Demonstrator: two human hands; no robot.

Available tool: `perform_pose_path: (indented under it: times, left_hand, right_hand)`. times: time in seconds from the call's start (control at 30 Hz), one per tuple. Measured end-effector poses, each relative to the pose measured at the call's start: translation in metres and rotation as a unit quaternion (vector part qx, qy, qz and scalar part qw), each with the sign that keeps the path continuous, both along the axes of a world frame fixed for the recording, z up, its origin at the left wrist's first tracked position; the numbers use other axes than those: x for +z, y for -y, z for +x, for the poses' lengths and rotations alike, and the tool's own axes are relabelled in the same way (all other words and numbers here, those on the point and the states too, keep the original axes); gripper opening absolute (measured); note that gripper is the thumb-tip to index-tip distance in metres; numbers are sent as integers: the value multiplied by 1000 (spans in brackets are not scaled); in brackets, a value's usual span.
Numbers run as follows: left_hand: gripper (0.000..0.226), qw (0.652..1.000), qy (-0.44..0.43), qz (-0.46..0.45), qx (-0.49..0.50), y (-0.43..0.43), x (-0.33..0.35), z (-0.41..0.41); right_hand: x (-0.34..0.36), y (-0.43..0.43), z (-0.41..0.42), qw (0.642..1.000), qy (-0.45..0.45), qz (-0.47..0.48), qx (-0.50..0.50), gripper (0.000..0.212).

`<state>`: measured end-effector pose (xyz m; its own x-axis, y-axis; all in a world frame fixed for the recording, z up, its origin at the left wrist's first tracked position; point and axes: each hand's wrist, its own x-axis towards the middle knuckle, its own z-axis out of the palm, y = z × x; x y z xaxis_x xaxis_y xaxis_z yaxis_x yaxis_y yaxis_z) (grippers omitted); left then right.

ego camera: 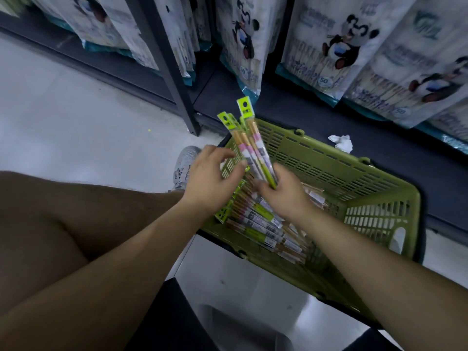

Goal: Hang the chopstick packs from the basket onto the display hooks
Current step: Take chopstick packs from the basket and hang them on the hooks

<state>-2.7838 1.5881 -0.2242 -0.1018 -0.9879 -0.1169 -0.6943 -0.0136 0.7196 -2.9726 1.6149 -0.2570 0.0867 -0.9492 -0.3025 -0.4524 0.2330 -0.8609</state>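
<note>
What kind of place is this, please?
Most likely a shop aisle during restocking: rows of identical panda-printed packs line dark shelving, and a green shopping basket holds many chopstick packs.

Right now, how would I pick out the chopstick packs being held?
Find the green basket below the panda-printed bags. Over its far left corner the right hand grips a small fan of chopstick packs. Only these stand up, lime header tabs topmost; the other packs lie flat inside.
</note>
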Motion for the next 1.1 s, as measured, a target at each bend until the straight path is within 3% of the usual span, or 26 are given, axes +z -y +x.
perform_pose_path:
  times: [0.03, 0.13, 0.23, 0.3, 0.4, 0.5, 0.63, 0.77, 0.97, 1.1]
  left_hand:
    - [31, 993, -89, 77, 5, 0, 6, -6]
    - [18, 910, -315, 245, 111, -2, 12, -22]
    - [18, 862, -394, 245, 205, 3, 10, -22]
    - [18, 845, -423, 229, 234, 11, 10, -13]
    - [21, 851, -414, 211, 244, 21, 8, 2]
    - [23, 877, -363, 216, 228, 20, 0, 6]
    - [22, 874, -373, 229, 210, 19, -11, 2]
    - [22, 882, -373, 221, 183, 21, -16, 3]
    - [18, 879, -369, 230, 195, 22, -17, 3]
    - [16, 881, -363, 232, 196, 23, -16, 1]
  right_hand:
    - [7, -3, 13, 1000, 24, -13, 11, 20]
    - [16, -12, 41, 995, 81, -5, 50, 22]
    - [5, -17, 38, 989, 120, 73, 41, 11]
    - [-12, -17, 18, 984, 106, 141, 5, 26]
    - [-49, -18, -20, 983, -80, 162, 26, 27]
    - [-72, -20, -39, 949, -233, 185, 102, 63]
    - [-88, -23, -34, 921, -289, 203, 163, 80]
    - [-97, -22, -25, 912, -338, 171, 158, 69]
    - [-101, -20, -24, 921, -328, 165, 129, 52]
    - [-102, -18, -28, 930, -288, 206, 99, 57]
